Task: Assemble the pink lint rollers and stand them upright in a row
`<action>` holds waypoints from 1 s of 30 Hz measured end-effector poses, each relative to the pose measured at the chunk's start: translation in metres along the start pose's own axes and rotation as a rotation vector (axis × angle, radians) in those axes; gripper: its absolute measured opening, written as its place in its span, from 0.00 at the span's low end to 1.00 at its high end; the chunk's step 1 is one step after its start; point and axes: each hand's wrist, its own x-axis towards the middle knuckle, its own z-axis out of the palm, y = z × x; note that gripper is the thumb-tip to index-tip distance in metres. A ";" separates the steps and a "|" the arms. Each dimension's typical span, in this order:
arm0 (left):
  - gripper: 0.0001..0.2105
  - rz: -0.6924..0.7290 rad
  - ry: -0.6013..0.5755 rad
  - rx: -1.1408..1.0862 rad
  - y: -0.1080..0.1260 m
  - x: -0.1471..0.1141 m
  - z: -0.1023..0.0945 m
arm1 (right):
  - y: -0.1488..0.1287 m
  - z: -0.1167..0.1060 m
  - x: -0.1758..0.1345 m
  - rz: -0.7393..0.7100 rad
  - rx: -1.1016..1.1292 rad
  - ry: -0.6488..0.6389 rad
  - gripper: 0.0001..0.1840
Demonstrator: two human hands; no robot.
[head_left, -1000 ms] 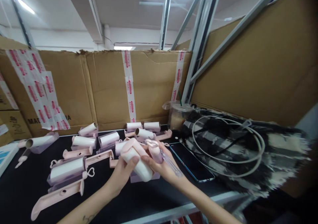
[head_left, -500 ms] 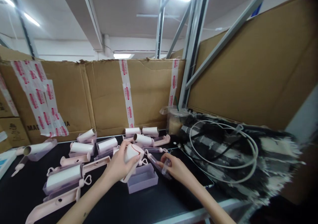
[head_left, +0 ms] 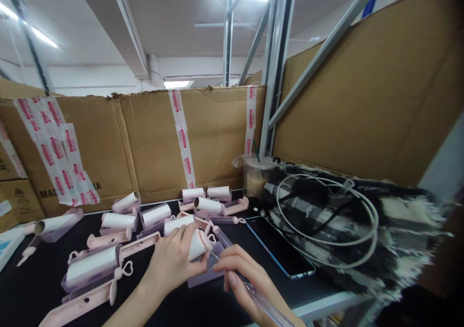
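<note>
A left hand (head_left: 176,254) grips a white roller (head_left: 196,247) above a black tabletop (head_left: 203,310), fingers hiding much of it, near a half-hidden lilac tray (head_left: 205,279); the right hand (head_left: 250,278) clasps a clear-handled tool (head_left: 268,307), its thin shaft angled toward the roller's end, tip contact unclear.

Left hand (head_left: 174,255) holds roll (head_left: 196,247), right hand (head_left: 250,274) probably a screwdriver (head_left: 267,308).
</note>
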 end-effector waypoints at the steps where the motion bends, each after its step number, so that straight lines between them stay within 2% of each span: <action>1: 0.18 0.001 -0.002 0.016 -0.001 0.000 0.001 | 0.000 0.002 0.001 0.001 -0.021 0.009 0.11; 4: 0.17 -0.004 -0.005 0.056 -0.003 -0.001 0.005 | 0.003 0.007 0.003 -0.012 -0.132 0.090 0.12; 6: 0.17 -0.020 -0.012 0.060 -0.004 -0.002 0.009 | 0.004 0.010 0.005 -0.080 -0.252 0.134 0.14; 9: 0.18 -0.043 -0.002 0.045 -0.005 -0.004 0.015 | 0.004 0.016 0.006 -0.192 -0.384 0.118 0.19; 12: 0.19 -0.059 0.039 0.027 -0.006 -0.008 0.020 | 0.003 0.025 0.005 -0.084 -0.268 0.142 0.18; 15: 0.20 -0.080 0.077 -0.022 -0.004 -0.010 0.021 | 0.003 0.037 0.003 0.036 -0.042 0.258 0.16; 18: 0.20 -0.094 0.091 -0.100 -0.002 -0.008 0.014 | 0.005 0.040 0.004 0.011 -0.063 0.299 0.15; 21: 0.18 -0.102 0.054 -0.154 -0.001 0.000 -0.001 | 0.006 0.024 0.010 -0.138 -0.289 0.195 0.19; 24: 0.19 -0.118 0.022 -0.155 0.000 0.009 -0.012 | 0.005 -0.001 0.022 -0.301 -0.434 0.009 0.24; 27: 0.24 -0.118 -0.013 -0.170 0.003 0.015 -0.012 | 0.008 -0.014 0.030 -0.269 -0.457 -0.068 0.24; 30: 0.20 -0.118 -0.012 -0.195 0.007 0.016 -0.005 | 0.020 -0.008 0.027 -0.180 -0.446 -0.052 0.26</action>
